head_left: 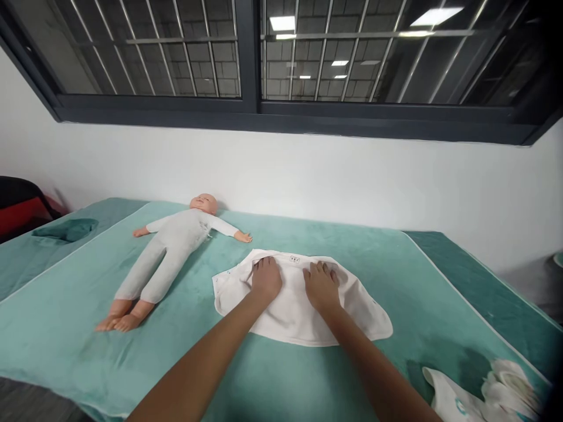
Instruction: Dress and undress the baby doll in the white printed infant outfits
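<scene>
A white baby garment (290, 322) lies spread on the green bedcover, its lower edge curved, with small snaps along the sides and a little printed label at the top edge. My left hand (267, 278) is curled onto its upper left part, where the fabric bunches beside the fingers. On the upper right part rests my right hand (322, 286), fingers bent down into the cloth. Both hands' fingertips are partly hidden by folds. To the left, a baby doll (176, 240) in a white one-piece suit lies on its back, arms out, head toward the wall.
The green bedcover (373, 375) runs up to a white wall (281, 176) below a dark-framed, barred window (250, 58). At the bottom right lie crumpled white cloth items (505, 392). A dark green cloth (65, 230) and a red and black object (21, 214) are at the left.
</scene>
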Demonstrator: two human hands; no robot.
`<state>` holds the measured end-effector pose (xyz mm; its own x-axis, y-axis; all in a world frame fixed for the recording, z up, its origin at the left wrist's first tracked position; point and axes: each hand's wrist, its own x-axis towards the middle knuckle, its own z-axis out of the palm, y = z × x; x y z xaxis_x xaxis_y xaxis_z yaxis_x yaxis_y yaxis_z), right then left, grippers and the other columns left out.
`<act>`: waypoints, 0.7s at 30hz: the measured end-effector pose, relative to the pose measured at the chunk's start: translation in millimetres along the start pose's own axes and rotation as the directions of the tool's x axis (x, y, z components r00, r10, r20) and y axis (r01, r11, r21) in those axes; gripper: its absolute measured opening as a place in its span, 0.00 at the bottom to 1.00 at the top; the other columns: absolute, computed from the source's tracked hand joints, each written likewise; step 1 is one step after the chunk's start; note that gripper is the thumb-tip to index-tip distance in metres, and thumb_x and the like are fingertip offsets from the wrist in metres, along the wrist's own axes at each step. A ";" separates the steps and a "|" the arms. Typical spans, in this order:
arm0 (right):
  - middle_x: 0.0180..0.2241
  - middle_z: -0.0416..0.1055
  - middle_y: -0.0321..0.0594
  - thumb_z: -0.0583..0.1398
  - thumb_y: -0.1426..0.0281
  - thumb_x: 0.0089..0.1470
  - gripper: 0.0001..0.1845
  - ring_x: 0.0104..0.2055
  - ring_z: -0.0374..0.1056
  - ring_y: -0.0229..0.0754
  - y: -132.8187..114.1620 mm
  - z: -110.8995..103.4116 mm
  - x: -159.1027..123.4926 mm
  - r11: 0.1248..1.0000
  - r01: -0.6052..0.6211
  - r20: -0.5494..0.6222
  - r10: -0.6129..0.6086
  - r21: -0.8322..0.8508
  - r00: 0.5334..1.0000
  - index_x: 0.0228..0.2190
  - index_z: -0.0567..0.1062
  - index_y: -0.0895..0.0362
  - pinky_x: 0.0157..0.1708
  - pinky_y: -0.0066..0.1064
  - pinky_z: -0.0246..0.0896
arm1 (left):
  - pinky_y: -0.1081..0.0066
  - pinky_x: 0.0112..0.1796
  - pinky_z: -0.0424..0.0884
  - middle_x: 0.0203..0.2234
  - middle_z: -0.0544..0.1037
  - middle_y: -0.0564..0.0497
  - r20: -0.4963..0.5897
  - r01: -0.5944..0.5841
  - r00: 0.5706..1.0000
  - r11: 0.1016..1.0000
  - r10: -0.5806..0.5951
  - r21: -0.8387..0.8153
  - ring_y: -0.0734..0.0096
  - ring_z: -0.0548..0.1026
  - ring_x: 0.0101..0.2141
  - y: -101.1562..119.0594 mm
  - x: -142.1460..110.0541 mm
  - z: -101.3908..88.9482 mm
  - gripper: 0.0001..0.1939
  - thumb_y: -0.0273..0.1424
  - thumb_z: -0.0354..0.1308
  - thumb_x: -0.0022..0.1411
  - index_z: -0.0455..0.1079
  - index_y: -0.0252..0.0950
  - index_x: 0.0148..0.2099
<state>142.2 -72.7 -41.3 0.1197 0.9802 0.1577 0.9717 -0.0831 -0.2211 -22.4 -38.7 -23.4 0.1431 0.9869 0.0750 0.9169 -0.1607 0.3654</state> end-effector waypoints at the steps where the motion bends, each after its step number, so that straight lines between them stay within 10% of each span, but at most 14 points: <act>1: 0.62 0.60 0.59 0.43 0.64 0.67 0.27 0.64 0.54 0.59 -3.1 2.3 1.6 0.999 -0.042 0.012 0.042 0.000 0.999 0.56 0.67 0.64 0.61 0.52 0.45 | 0.52 0.58 0.58 0.53 0.71 0.31 -0.018 0.039 0.999 0.999 -0.039 -0.024 0.48 0.66 0.58 5.3 3.9 0.5 0.19 0.25 0.45 0.64 0.65 0.27 0.55; 10: 0.71 0.31 0.55 0.46 0.67 0.62 0.36 0.71 0.33 0.63 -10.8 8.4 0.3 0.988 -0.150 -0.123 0.154 0.045 0.980 0.68 0.45 0.61 0.59 0.63 0.44 | 0.60 0.65 0.48 0.68 0.48 0.31 -0.196 0.111 0.966 0.957 -0.168 -0.270 0.54 0.45 0.69 36.9 5.7 12.8 0.31 0.33 0.34 0.70 0.42 0.20 0.69; 17: 0.70 0.31 0.61 0.49 0.75 0.54 0.40 0.70 0.38 0.62 -25.6 18.5 31.2 0.907 -0.266 -0.191 0.339 0.326 0.921 0.67 0.45 0.68 0.62 0.51 0.48 | 0.52 0.65 0.48 0.68 0.49 0.29 -0.287 0.081 0.942 0.946 -0.176 -0.315 0.50 0.44 0.69 31.8 19.2 45.3 0.31 0.32 0.38 0.69 0.42 0.20 0.69; 21: 0.69 0.31 0.62 0.48 0.70 0.59 0.37 0.71 0.33 0.60 -9.0 32.3 41.2 0.954 -0.141 -0.259 0.211 0.263 0.943 0.66 0.46 0.71 0.65 0.48 0.42 | 0.52 0.63 0.55 0.64 0.58 0.29 -0.353 0.044 0.932 0.992 -0.085 -0.122 0.48 0.54 0.66 18.1 29.9 47.3 0.30 0.34 0.39 0.70 0.49 0.21 0.68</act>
<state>131.9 -25.7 -63.9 0.3701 0.8600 0.3512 0.8569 -0.1701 -0.4865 16.1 -11.3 -58.5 -0.0760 0.9272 0.3669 0.8698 -0.1183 0.4790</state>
